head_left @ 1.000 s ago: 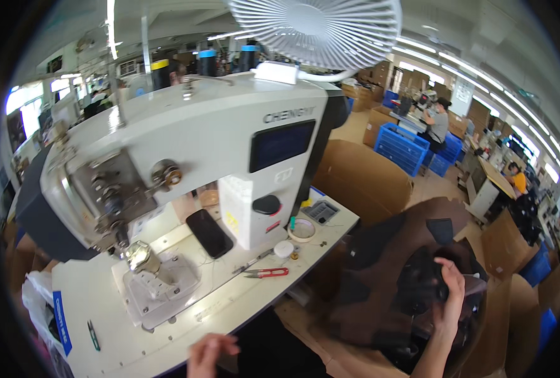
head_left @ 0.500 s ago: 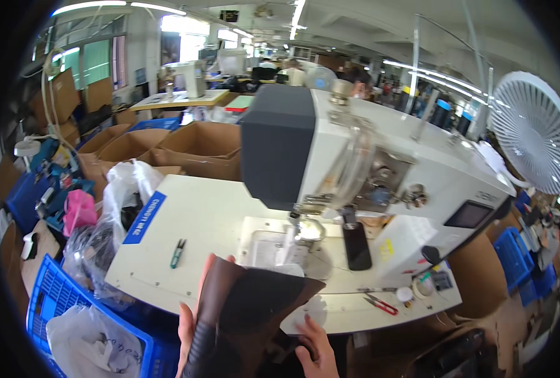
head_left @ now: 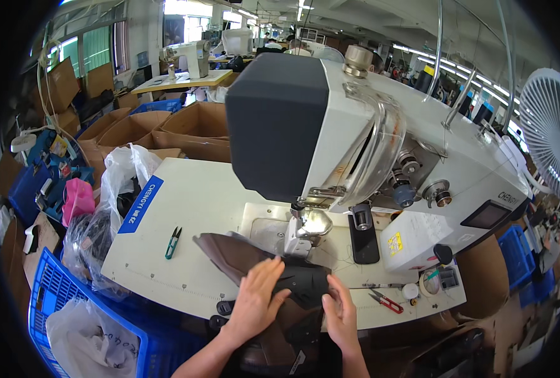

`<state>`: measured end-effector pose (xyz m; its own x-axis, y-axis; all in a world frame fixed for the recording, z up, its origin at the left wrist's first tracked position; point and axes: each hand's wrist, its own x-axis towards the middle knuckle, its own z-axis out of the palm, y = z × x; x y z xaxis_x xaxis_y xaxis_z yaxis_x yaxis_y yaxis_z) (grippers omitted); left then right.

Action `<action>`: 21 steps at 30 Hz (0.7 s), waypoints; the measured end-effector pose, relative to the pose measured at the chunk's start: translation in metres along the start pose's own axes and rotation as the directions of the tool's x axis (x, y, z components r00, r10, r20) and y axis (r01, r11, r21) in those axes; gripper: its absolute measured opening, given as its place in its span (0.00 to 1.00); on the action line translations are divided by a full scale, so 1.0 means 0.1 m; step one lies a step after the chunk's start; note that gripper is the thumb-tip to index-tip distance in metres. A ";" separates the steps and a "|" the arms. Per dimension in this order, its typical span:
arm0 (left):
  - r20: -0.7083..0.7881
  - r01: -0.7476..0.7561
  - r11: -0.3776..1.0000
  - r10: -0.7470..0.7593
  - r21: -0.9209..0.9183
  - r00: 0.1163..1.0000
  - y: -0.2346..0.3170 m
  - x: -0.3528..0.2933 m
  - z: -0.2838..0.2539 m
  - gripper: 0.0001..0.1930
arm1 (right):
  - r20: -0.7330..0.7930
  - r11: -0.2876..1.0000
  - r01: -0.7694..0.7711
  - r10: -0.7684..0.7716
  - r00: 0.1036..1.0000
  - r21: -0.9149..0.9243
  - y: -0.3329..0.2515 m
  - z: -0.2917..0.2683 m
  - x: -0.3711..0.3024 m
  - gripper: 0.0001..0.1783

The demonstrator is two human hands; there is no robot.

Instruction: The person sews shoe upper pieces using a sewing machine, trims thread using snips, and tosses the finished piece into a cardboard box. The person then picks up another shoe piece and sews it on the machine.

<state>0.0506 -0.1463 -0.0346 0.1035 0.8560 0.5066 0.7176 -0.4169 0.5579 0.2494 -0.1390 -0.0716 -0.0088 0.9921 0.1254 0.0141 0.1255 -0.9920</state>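
A dark brown leather piece (head_left: 228, 257) with a black side lies at the table's front edge, just before the needle area of a white sewing machine (head_left: 362, 113). My left hand (head_left: 258, 301) presses on its middle, fingers together over the dark surface and thumb bent in against it. At its right end, my right hand (head_left: 341, 313) grips the edge between thumb and fingers. The leather's left part sticks out past my left hand, tilted up off the table. More brown leather (head_left: 270, 349) hangs below my hands; whether it belongs to the same piece, I cannot tell.
Green-handled thread snips (head_left: 174, 242) lie on the white machine table (head_left: 147, 258) at left. Red-handled snips (head_left: 387, 301) lie at right, near small round containers. A blue crate (head_left: 47, 309) with a white bag stands at lower left. Cardboard boxes (head_left: 195, 123) stand behind.
The leather piece was raised and upright between my hands; now it is lowered and turned toward the needle area. My left hand has moved from its left side onto its top. My view has shifted closer.
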 end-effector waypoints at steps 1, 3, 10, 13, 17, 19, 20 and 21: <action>-0.026 -0.012 0.999 0.013 0.038 1.000 0.01 0.08 -0.05 0.25 | 0.051 0.959 0.209 -0.203 0.978 -0.194 0.09 -0.05 0.04 0.27; -0.085 -0.025 0.993 0.035 0.115 0.996 -0.04 0.25 -0.10 0.20 | 0.080 0.920 0.260 -0.248 0.966 -0.294 -0.02 -0.05 0.24 0.28; -0.063 0.070 0.993 -0.064 0.090 0.996 -0.52 0.38 -0.23 0.05 | 0.344 0.701 0.517 -0.389 0.855 -0.491 -0.17 0.16 0.55 0.16; -0.044 0.092 0.979 -0.085 0.180 0.995 -0.63 0.33 -0.37 0.11 | 0.415 0.750 0.503 -0.331 0.847 -0.430 -0.05 0.15 0.62 0.11; 0.051 0.138 0.969 -0.152 0.203 0.987 -0.64 0.32 -0.50 0.18 | 0.425 0.789 0.457 -0.278 0.862 -0.410 -0.14 0.22 0.60 0.12; 0.096 0.173 0.978 -0.185 0.119 0.978 -0.59 0.40 -0.49 0.17 | 0.467 0.744 0.556 -0.368 0.804 -0.371 -0.31 0.28 0.55 0.17; 0.016 0.143 0.988 -0.144 0.053 0.989 -0.54 0.47 -0.47 0.16 | 0.468 0.744 0.556 -0.368 0.803 -0.370 -0.42 0.31 0.54 0.17; -0.065 0.109 0.994 -0.110 -0.015 0.992 -0.49 0.54 -0.45 0.16 | 0.503 0.646 0.633 -0.412 0.760 -0.427 -0.54 0.34 0.54 0.21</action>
<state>-0.0103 -0.0934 -0.0051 -0.0206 0.8750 0.4837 0.7145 -0.3255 0.6192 0.2147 -0.0925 -0.0117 -0.5151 0.6988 0.4963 0.4308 0.7117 -0.5549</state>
